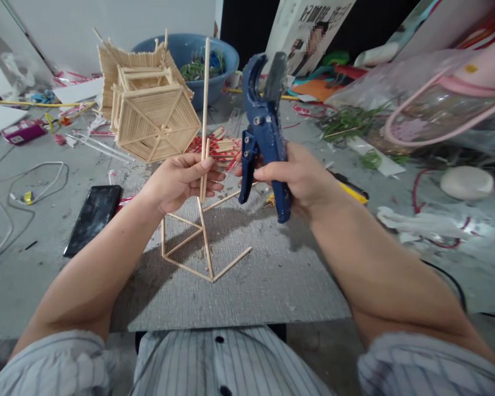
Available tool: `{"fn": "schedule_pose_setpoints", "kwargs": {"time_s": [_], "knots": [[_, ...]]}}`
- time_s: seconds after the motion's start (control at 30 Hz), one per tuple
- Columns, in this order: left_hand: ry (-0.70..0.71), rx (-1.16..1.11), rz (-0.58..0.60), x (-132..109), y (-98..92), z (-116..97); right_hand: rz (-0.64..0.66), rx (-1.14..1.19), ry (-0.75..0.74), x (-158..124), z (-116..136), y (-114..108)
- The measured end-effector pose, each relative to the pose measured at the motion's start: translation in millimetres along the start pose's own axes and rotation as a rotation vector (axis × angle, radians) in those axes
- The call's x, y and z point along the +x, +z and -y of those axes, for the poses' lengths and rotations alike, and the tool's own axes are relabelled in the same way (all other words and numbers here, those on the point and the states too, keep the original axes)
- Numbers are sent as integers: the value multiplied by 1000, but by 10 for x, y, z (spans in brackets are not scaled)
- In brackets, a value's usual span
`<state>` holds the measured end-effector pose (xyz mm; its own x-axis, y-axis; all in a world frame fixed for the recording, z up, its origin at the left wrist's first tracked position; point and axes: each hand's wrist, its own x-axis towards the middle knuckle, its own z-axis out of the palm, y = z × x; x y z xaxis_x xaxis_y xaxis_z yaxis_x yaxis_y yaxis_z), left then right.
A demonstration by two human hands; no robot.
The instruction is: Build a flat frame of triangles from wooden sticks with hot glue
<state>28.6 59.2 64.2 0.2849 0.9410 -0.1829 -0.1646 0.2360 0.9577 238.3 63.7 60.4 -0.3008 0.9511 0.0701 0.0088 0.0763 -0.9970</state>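
Between thumb and fingers, my left hand [192, 175] holds wooden sticks [205, 99] upright, a long one beside a shorter one. My right hand [299, 176] is wrapped round the handles of a blue cutter [268, 124], whose jaws point up and stand apart. The cutter is to the right of the sticks, not touching them. Below my hands, a flat frame of thin sticks [187, 268] lies on the grey table [264, 291]; part of it is hidden behind my left hand. A built stick structure [154, 121] with a spoked polygonal face stands behind my left hand.
Red-wrapped sticks [226, 147] lie behind my hands. A blue basin [226, 63] stands at the back, a black phone [94, 217] at the left. On the right are a yellow-black tool [352, 190], a clear pink-handled container [445, 115], a white oval object [466, 182] and green stems [350, 124].
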Motion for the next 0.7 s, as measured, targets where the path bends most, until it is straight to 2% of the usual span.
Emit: {"fn": "schedule_pose_setpoints", "kwargs": {"time_s": [0.1,0.2,0.33,0.57,0.7], "knots": [[3,-51,-47,7,35,6,-67,-35,-27,39,-104,65],[34,-112,-119,6,85,1,-115,-145,-159,43,-173,146],[61,-167,-180,-11,148,-12,-100,-262,-304,8,-214,229],[124,-223,-160,-12,180,28,-47,-412,-446,16,-308,245],[140,-225,-171,12,189,87,-54,-496,-471,14,-328,266]]}}
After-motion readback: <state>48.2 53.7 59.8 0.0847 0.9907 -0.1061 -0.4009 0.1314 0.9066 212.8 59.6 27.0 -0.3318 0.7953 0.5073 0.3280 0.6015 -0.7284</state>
